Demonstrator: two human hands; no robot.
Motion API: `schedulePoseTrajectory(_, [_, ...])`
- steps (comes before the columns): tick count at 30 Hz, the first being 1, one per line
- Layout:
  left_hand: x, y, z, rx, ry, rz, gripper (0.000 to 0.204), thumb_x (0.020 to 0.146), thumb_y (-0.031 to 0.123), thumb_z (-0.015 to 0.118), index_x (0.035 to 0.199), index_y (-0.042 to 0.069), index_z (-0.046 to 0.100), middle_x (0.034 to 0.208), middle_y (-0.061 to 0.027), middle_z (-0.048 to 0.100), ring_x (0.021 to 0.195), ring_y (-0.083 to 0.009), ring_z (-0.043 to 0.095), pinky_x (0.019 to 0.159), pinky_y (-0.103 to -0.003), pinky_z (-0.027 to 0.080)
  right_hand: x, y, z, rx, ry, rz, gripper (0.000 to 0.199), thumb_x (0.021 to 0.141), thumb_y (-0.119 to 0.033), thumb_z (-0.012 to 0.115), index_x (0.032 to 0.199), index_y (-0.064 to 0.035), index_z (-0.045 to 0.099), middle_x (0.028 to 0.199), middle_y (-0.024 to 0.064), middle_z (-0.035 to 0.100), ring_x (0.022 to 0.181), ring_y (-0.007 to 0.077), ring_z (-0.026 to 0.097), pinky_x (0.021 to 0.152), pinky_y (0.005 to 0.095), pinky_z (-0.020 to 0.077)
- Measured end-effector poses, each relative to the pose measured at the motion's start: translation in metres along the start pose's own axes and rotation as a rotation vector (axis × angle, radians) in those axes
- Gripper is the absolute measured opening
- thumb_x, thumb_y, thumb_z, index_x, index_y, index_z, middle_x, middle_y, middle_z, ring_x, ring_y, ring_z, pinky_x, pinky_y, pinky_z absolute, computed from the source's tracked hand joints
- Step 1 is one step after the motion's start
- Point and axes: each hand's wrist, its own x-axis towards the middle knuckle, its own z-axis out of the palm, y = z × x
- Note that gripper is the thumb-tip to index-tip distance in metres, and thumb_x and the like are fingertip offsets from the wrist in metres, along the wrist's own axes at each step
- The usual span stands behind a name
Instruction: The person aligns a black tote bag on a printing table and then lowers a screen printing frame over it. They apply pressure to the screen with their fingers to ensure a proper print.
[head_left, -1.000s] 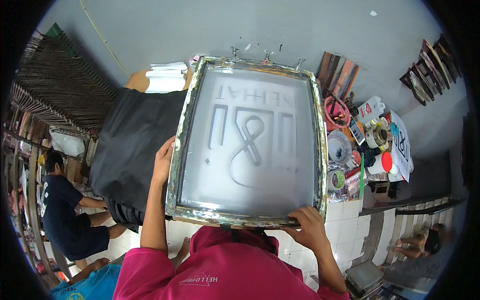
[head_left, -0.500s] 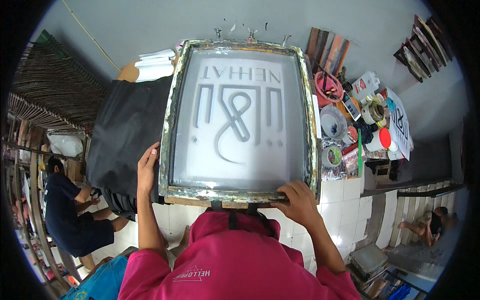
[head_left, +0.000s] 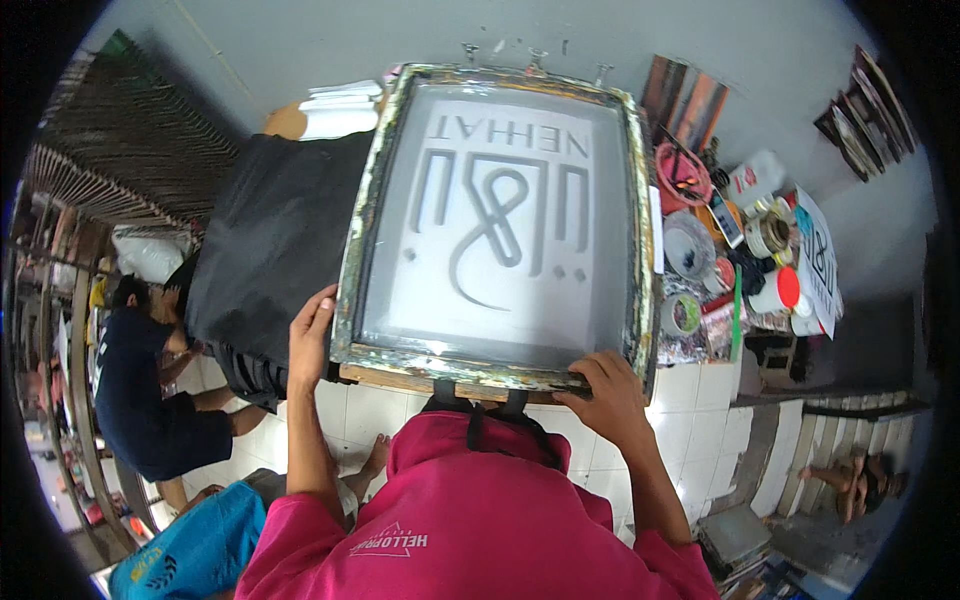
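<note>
Backed by a grey wall [head_left: 420,35] beyond both hands, works at a paint-crusted screen frame [head_left: 450,364] lying straight ahead, between and just past the hands. Grasps the near rail close to its right end with the right hand [head_left: 608,392], fingers on top and thumb toward the outer side. Keeps the left hand [head_left: 310,338] at the left side near the lower corner, with fingertips against the edge; impossible to tell a firm grip from a mere touch. Displays a looped dark design and upside-down lettering on the mesh [head_left: 430,295], much clearer than the smeared shapes of a second ago, perhaps after settling closer to whatever lies beneath. Appears farther right than half a second ago along with everything around, likely from a turn of the head. Suggests, with both hands in nearly unchanged places, steadying rather than shifting of the frame. Flanked past the left hand by black fabric [head_left: 280,235] and stacked white sheets [head_left: 338,110], past the right by a pink basket [head_left: 682,178] and a red-lidded tub [head_left: 775,290]. Shares the room, well left of the left hand, with a dark-shirted co-worker [head_left: 140,390].
</note>
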Motion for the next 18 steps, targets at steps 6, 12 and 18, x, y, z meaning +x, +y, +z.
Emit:
schedulePoseTrajectory(6, [-0.001,0.000,0.002,-0.046,-0.008,-0.002,0.038,0.107,0.026,0.056,0.132,0.000,0.066,0.118,-0.0069,0.070,0.108,-0.0138,0.061,0.100,-0.029,0.045,0.002,-0.005,0.002,0.010,0.002,0.013,0.041,0.067,-0.021,0.090,0.097,-0.0054,0.068,0.098,0.0089,0.066,0.095,0.0320,0.063,0.081,0.0436,0.0516])
schedulePoseTrajectory(12, [-0.002,0.009,0.006,-0.026,-0.013,-0.004,0.039,0.107,0.027,0.055,0.132,-0.001,0.066,0.117,-0.0066,0.071,0.107,-0.0131,0.060,0.099,-0.028,0.044,0.001,-0.001,0.005,0.011,0.009,-0.011,0.043,0.066,-0.021,0.091,0.100,-0.0059,0.069,0.100,0.0085,0.066,0.096,0.0314,0.063,0.082,0.0428,0.0513])
schedulePoseTrajectory(18, [-0.015,0.009,0.006,-0.002,-0.099,0.055,0.065,0.096,0.040,0.068,0.145,0.000,0.054,0.138,-0.0130,0.061,0.128,-0.0207,0.056,0.111,-0.033,0.039,-0.012,-0.005,0.002,-0.078,0.064,0.002,0.051,0.071,-0.020,0.088,0.116,-0.0065,0.068,0.112,0.0091,0.066,0.107,0.0315,0.062,0.095,0.0466,0.0464])
